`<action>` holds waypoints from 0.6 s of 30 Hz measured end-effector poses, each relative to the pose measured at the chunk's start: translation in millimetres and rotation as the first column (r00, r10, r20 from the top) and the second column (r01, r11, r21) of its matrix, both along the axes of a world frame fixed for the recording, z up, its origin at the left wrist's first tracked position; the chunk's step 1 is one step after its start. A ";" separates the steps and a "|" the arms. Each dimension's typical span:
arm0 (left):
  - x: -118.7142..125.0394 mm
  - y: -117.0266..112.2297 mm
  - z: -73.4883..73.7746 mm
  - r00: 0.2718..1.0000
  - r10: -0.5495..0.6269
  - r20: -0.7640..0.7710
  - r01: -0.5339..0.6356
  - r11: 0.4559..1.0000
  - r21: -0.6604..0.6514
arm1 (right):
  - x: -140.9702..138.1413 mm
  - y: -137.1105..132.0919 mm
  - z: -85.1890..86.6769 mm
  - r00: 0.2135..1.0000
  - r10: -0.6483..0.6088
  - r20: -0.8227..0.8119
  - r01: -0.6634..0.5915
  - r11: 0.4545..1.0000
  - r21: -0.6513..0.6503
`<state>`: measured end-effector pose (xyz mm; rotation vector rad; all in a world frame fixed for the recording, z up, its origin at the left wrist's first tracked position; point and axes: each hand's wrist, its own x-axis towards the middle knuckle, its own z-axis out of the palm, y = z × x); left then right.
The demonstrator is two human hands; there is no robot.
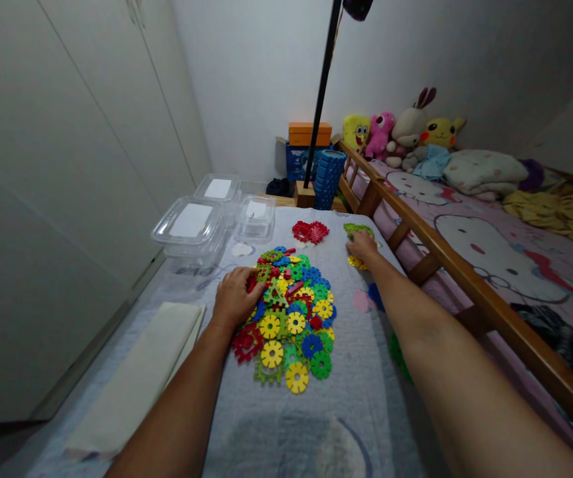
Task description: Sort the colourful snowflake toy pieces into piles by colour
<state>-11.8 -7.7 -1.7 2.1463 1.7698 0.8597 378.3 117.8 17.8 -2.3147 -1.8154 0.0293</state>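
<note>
Many small plastic building pieces lie in a flat pile [296,323] on the cloth-covered table, notched discs and square pieces in red, yellow, blue and green. My left hand [236,296] rests at the pile's left edge, thumb and fingers apart around red pieces [252,281]. At the far right corner, my right hand [362,245] has its fingers closed together at a green piece [358,228] in a small green group. Yellow discs [358,263] lie just under this hand, partly covered by it. A separate red group [311,232] sits at the back middle.
Clear lidded plastic boxes [189,229] stand at the back left. A folded pale cloth [139,378] lies left of my left arm. The wooden bed rail [430,255] runs along the right side. A black pole [322,93] rises behind the table beside a blue foam roller [329,179].
</note>
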 end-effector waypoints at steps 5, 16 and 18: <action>1.1 -0.6 1.5 1.000 0.002 0.004 -0.002 1.000 -0.004 | -6.2 -1.8 5.3 1.000 -0.019 -0.022 0.019 1.000 0.021; 1.8 0.0 2.5 1.000 0.003 0.024 -0.002 1.000 -0.018 | -81.2 -48.0 45.2 0.758 0.492 -0.429 -0.576 0.813 -0.086; 1.6 0.3 2.0 1.000 0.005 0.026 -0.004 1.000 -0.019 | -96.3 -64.3 48.8 0.717 0.538 -0.443 -0.640 0.759 -0.115</action>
